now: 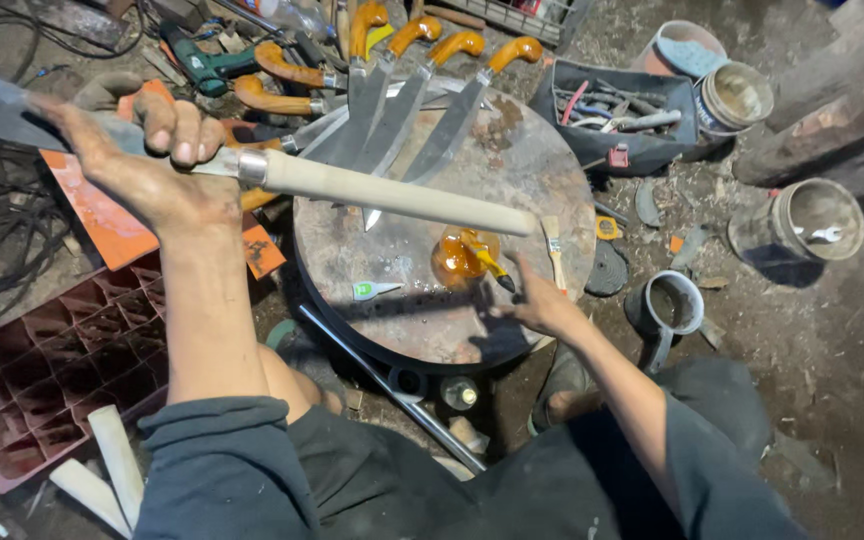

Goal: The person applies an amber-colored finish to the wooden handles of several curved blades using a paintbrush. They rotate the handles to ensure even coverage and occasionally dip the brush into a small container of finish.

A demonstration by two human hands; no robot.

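The left hand (142,150) is closed around a long knife (282,175), fingers wrapped over the flat of the blade just ahead of the metal collar, thumb side underneath, so the tool is held level above the work. From that grip the pale, unvarnished wooden handle (402,198) runs out to the person's right and ends over the round metal table (542,190), while the dark blade reaches the other way, past the wrist and out of the picture's edge. The right hand (542,305) sits lower and well to the right of the grip, at the near rim of the table, with its fingers drawn together on a small brush (490,265) whose tip dips toward a puddle of amber varnish (460,255) (whether the fingers fully pinch the brush cannot be told, since the hand is seen from behind). A second, flat brush (554,250) lies on the table just beyond that hand. Farther from the grip, across the table's far side, a fan of finished knives (422,90) with glossy orange handles rests blade-down on the plate. Below the left forearm stands a red crate (52,380), and off to the right a dark tray of tools (617,115) and several tins (802,220) sit on the dirt floor.
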